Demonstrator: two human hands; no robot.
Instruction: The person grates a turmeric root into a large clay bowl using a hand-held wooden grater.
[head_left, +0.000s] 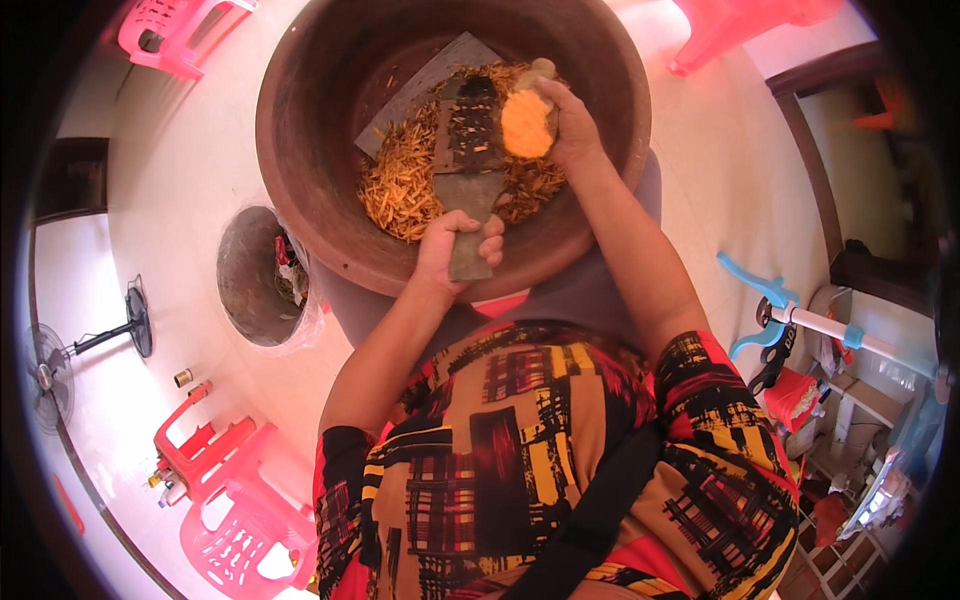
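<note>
My left hand (450, 244) is wrapped around the handle of a flat wooden grater (471, 191), close to the near rim of a large brown basin (307, 135). The grater's dark slotted face (472, 120) slants up into the basin, flecked with orange bits. In my right hand (576, 124) is a cut root vegetable, probably a sweet potato (528, 124), just right of that face. Its bright orange cut side shows; whether it touches the grater I cannot tell. Beneath both lies a heap of orange shreds (401, 184). A grey board (386, 127) leans inside, partly covered by shreds.
The basin rests over my legs. Left of it stands a plastic-lined bucket (251, 277) with scraps inside. Pink plastic chairs (232, 536) and a standing fan (51, 379) are farther left. A blue-and-white stand (814, 322) and cluttered shelving (840, 551) are at right.
</note>
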